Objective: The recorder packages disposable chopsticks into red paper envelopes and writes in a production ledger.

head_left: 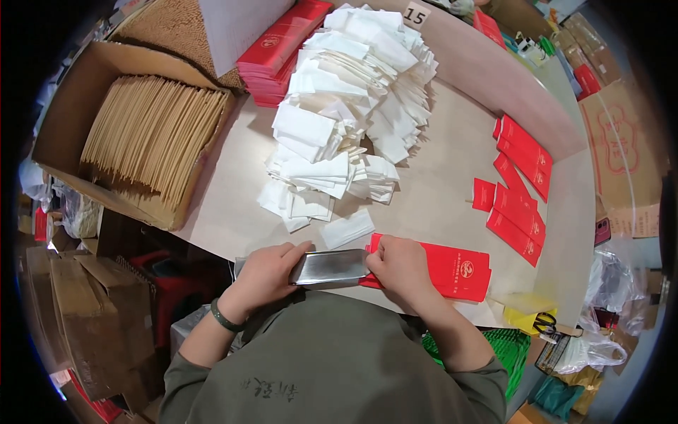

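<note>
My left hand [268, 272] is closed around the left end of a shallow metal trough [328, 267] with raised edges. A red paper sleeve [459, 272] with a pale printed emblem lies to the right of the trough, along the table's front edge. My right hand [401, 268] is closed on the sleeve's left end, where it meets the trough. Whether the trough reaches inside the sleeve is hidden by my fingers. Just beyond the trough lies a folded white napkin [347, 228]. Farther back is a large heap of folded white napkins [353, 92].
A cardboard box [63, 152] at left holds a dense row of thin tan pieces [152, 134]. Red sleeves are stacked [282, 46] at the back, and several [519, 215] lie at right by the raised table border [494, 63]. Black-handled scissors [544, 323] rest near the right front corner.
</note>
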A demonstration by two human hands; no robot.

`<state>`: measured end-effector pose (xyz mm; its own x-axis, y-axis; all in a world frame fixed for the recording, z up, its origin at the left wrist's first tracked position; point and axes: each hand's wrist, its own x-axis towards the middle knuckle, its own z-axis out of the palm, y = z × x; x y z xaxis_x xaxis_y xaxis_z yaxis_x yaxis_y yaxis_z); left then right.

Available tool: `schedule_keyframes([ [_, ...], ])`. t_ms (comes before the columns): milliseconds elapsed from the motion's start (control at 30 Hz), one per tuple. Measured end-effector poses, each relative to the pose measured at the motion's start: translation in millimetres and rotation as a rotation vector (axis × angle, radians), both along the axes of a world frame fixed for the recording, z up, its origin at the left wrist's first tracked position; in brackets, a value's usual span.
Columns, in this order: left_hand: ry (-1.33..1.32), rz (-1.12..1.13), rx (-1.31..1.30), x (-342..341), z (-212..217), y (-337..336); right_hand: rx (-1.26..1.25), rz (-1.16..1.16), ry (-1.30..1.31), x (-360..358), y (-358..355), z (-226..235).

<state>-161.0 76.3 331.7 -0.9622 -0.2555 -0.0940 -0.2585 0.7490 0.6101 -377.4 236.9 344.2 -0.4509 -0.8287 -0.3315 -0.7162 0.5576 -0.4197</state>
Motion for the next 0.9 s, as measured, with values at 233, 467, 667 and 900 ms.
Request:
schedule_keyframes([
  [233,0.006,0.021,-0.034,-8.4,-6.9,-2.5,-0.094,-0.064,-0.182,8.5,5.7,10.0],
  [467,0.082,0.287,0.020,1.9,-14.5,-7.3,-0.174,0.026,0.019,14.9,4.4,0.7],
  [667,0.022,-0.025,-0.049,5.1,-5.9,-9.6,-0.166,-0.015,-0.026,20.6,-2.9,-5.0],
  [900,0.411,-0.162,-0.206,-21.8,16.4,-47.5,-0.304,0.187,-0.035,-13.7,-56.4,-17.2],
])
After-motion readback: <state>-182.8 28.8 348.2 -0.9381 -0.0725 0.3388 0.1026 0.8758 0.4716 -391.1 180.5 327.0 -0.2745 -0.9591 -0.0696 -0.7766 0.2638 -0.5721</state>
